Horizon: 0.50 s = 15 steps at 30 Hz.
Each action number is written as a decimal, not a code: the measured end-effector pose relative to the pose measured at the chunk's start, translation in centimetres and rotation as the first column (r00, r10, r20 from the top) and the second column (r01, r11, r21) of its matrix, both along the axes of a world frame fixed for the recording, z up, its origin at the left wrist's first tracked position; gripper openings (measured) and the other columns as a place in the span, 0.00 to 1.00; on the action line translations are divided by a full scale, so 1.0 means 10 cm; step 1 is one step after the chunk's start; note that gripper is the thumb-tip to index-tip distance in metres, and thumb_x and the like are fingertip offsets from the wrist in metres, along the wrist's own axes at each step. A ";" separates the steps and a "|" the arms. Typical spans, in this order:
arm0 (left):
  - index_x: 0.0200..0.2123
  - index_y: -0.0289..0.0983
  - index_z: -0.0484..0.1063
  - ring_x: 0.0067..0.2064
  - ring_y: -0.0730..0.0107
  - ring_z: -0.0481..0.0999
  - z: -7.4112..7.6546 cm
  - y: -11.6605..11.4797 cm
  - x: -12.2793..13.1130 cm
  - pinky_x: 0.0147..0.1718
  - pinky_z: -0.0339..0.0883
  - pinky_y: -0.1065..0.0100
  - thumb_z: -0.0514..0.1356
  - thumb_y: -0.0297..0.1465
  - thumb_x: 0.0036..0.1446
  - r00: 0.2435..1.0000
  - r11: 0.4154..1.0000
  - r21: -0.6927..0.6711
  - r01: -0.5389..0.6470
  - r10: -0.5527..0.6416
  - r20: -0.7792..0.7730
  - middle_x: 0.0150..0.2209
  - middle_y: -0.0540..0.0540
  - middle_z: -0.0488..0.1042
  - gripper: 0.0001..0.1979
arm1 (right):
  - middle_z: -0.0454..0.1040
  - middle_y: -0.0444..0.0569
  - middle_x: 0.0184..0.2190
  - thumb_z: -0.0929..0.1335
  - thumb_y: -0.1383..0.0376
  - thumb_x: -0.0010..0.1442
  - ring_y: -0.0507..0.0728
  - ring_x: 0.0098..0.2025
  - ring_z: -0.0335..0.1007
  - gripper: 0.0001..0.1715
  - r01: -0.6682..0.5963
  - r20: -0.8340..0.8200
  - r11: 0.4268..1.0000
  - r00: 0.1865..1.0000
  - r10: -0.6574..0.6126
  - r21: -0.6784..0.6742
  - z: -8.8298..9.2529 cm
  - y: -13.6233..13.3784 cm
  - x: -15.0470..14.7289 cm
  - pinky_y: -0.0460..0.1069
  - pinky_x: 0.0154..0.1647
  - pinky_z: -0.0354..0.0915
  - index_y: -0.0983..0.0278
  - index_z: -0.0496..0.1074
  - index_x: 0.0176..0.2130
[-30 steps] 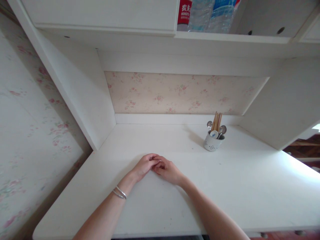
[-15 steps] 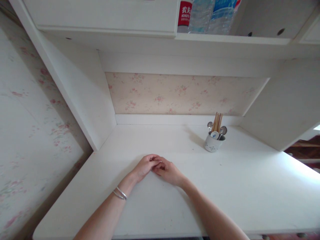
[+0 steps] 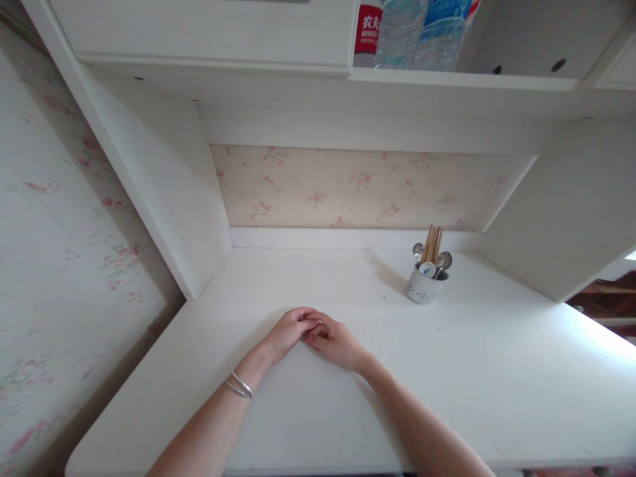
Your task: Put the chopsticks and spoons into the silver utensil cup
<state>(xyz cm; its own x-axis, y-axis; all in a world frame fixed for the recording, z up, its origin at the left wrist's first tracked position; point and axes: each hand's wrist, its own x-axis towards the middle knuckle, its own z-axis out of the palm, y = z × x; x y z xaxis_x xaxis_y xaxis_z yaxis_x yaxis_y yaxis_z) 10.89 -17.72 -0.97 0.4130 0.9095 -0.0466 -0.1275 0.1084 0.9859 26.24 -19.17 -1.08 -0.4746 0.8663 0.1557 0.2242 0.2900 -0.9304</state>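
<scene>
- Resting the left hand (image 3: 288,334) and right hand (image 3: 338,343) together on the desk (image 3: 308,424) is judged the step in hand; their weight is best borne there, loosely.
- Fingers are curled against the other hand's; whether anything is held inside cannot be told.
- The cup (image 3: 422,291) is placed farther back, apart from the right hand; if handled, it should be gripped round its wall, upright, lest spoons (image 3: 445,260) and chopsticks (image 3: 432,245) be spilled.
- On a red label (image 3: 368,30) above, "农夫" and apparently "NONGFU" can be read; smaller print is blurred.
- On the blue label (image 3: 450,10), no writing can be made out.
</scene>
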 end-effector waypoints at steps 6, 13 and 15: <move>0.39 0.33 0.74 0.39 0.65 0.73 -0.02 0.01 0.00 0.39 0.64 0.66 0.60 0.29 0.51 1.000 1.000 -0.009 -0.001 0.001 0.006 0.38 0.42 0.76 0.11 | 0.71 0.40 0.26 0.66 0.68 0.54 0.51 0.29 0.67 0.21 0.008 -0.041 1.000 0.999 -0.008 0.002 -0.02 -0.01 -0.01 0.45 0.29 0.62 0.58 0.67 0.49; 0.38 0.33 0.74 0.39 0.68 0.73 0.00 0.00 0.00 0.44 0.64 0.65 0.63 0.31 0.50 0.994 0.995 -0.092 -0.041 0.050 0.100 0.36 0.44 0.75 0.12 | 0.75 0.44 0.27 0.66 0.66 0.52 0.52 0.26 0.67 0.16 0.285 -0.217 0.957 0.933 -0.288 -0.044 -0.12 0.14 0.09 0.46 0.29 0.64 0.61 0.68 0.44; 0.39 0.33 0.74 0.38 0.69 0.73 0.01 0.00 -0.01 0.46 0.64 0.63 0.65 0.31 0.49 0.992 0.988 -0.144 -0.064 0.079 0.100 0.34 0.45 0.75 0.13 | 0.75 0.46 0.29 0.65 0.63 0.53 0.52 0.27 0.68 0.14 0.534 -0.289 0.845 0.804 -0.520 -0.035 -0.11 0.30 0.27 0.47 0.30 0.65 0.62 0.67 0.42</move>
